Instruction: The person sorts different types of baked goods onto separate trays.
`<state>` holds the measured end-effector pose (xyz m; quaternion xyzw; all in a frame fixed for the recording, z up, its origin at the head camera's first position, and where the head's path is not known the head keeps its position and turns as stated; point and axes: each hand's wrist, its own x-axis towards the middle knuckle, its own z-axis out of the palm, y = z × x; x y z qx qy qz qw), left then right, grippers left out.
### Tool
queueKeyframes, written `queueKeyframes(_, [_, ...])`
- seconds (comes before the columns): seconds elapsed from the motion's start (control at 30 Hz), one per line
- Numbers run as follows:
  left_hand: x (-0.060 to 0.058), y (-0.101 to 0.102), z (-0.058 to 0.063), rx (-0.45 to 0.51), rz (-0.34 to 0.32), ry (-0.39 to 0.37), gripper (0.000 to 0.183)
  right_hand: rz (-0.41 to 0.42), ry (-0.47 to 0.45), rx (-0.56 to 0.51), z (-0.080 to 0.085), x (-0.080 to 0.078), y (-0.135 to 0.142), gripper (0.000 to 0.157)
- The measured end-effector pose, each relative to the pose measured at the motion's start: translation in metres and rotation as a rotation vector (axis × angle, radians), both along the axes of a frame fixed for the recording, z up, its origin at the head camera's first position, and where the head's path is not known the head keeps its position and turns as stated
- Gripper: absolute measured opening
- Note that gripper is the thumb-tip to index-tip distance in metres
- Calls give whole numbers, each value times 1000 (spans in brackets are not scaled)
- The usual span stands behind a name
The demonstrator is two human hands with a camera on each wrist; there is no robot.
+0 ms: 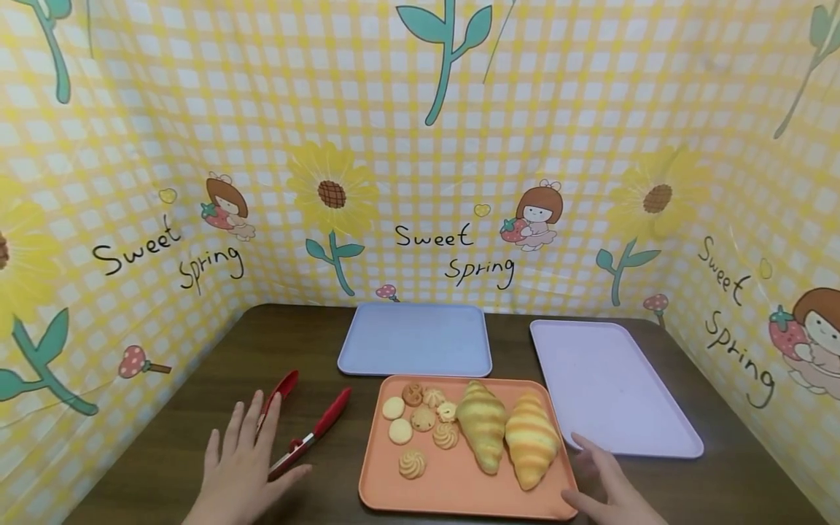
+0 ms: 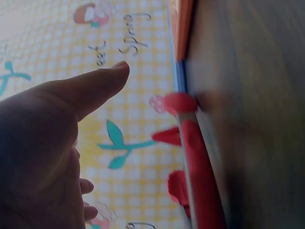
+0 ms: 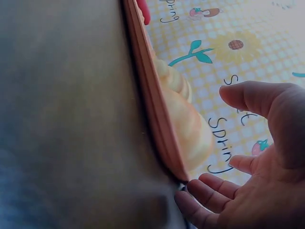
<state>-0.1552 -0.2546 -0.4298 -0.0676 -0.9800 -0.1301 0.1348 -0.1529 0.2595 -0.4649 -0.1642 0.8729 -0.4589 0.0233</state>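
Observation:
My left hand (image 1: 239, 459) hovers with spread fingers over red-tipped tongs (image 1: 308, 437) that lie spread apart on the table; the left wrist view shows the red tongs (image 2: 200, 167) beside the thumb, with nothing held. At the lower right my right hand (image 1: 610, 485) is near the right edge of an orange tray (image 1: 472, 499), its fingers apart and holding nothing. Two croissants, a browner croissant (image 1: 482, 426) and a paler croissant (image 1: 531, 441), lie on the tray's right half. Several cookies (image 1: 423, 418) are grouped on its left half, with one swirl cookie (image 1: 412, 464) nearer the front.
Behind the orange tray lies a blue tray (image 1: 415, 340). A lilac tray (image 1: 610, 386) sits slantwise to the right. All rest on a dark wooden table (image 1: 190, 408), enclosed on three sides by a yellow checked cloth (image 1: 420, 168).

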Motion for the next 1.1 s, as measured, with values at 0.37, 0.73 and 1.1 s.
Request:
queueKeyframes(0.37, [-13, -19, -14, -30, 81, -120, 122, 37, -293, -198, -6, -1, 7, 88])
queueKeyframes(0.73, [-26, -34, -21, -31, 93, -285, 124, 70, -323, -228, -11, -6, 16, 86])
queueKeyframes(1.1, [-34, -38, -20, -25, 110, -347, 127, 130, -261, -250, -14, -3, 14, 87])
